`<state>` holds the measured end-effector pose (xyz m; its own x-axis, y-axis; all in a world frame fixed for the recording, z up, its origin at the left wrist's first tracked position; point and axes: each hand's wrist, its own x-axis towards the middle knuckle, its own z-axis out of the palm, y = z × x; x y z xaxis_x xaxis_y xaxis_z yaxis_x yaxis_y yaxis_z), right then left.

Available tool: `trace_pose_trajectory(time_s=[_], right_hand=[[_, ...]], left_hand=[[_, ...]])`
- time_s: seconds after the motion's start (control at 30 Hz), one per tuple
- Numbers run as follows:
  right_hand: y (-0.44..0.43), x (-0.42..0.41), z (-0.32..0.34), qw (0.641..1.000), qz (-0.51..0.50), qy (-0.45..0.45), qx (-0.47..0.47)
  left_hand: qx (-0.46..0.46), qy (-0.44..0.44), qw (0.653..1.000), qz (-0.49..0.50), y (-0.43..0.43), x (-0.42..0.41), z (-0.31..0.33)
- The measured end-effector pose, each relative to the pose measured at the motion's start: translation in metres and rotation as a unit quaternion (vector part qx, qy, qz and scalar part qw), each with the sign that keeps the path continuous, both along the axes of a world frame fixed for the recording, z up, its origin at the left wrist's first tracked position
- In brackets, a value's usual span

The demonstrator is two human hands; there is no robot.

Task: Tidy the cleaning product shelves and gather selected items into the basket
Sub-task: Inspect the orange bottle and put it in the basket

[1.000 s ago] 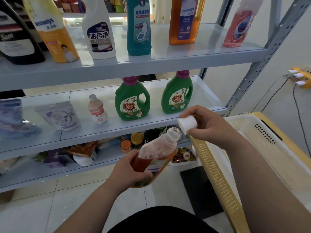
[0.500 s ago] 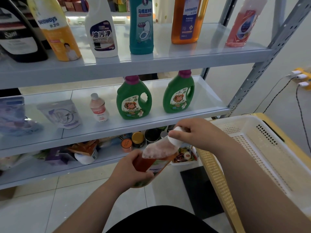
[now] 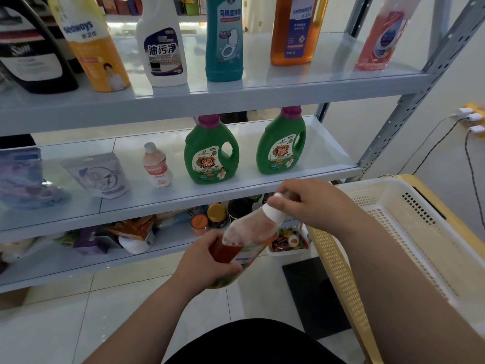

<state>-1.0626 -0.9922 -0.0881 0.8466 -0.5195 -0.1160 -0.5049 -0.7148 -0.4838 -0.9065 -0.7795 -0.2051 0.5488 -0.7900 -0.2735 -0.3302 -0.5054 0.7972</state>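
The left hand (image 3: 207, 261) grips the lower body of a clear plastic bottle of orange-red liquid (image 3: 246, 240), which is tilted with its neck towards 1 o'clock, in front of the grey metal shelves (image 3: 236, 101). The right hand (image 3: 312, 203) curls round the round white cap (image 3: 274, 210) sitting on the neck. A white perforated plastic basket (image 3: 409, 232) stands at 3 o'clock of the bottle.

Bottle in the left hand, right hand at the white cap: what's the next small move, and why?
Probably twist the white cap tight with the right hand while the left hand steadies the orange bottle. The cap sits on the neck, pinched by that hand, the bottle is tilted, and the basket stands to the right.
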Motion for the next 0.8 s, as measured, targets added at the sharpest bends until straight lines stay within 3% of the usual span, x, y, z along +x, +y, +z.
trace_pose_trajectory(time_s=[0.13, 0.23, 0.37, 0.47, 0.6, 0.7, 0.8], right_hand=[[0.001, -0.004, -0.001, 0.995, 0.027, -0.026, 0.091], [0.0, -0.001, -0.001, 1.0, 0.005, 0.005, -0.012], [0.005, -0.001, -0.002, 0.996, 0.036, -0.019, 0.077], [0.006, 0.005, -0.004, 1.0, 0.0, 0.011, -0.016], [0.012, 0.007, -0.005, 0.997, 0.013, -0.01, 0.072], [0.011, 0.012, -0.005, 0.999, -0.013, 0.023, -0.024], [0.018, 0.015, -0.006, 0.999, 0.009, 0.009, 0.04]], left_hand=[[0.006, 0.0, 1.0, 0.004, 0.0, 0.0, 0.0], [0.01, -0.008, 1.0, -0.002, 0.0, 0.001, -0.001], [0.007, -0.009, 1.0, -0.001, 0.002, 0.004, -0.001], [0.006, -0.018, 1.0, -0.004, 0.004, 0.007, -0.001], [0.005, -0.015, 1.0, 0.01, 0.007, 0.012, 0.0], [0.008, -0.032, 0.999, 0.006, 0.011, 0.017, 0.001], [0.004, -0.03, 0.999, 0.009, 0.015, 0.021, 0.001]])
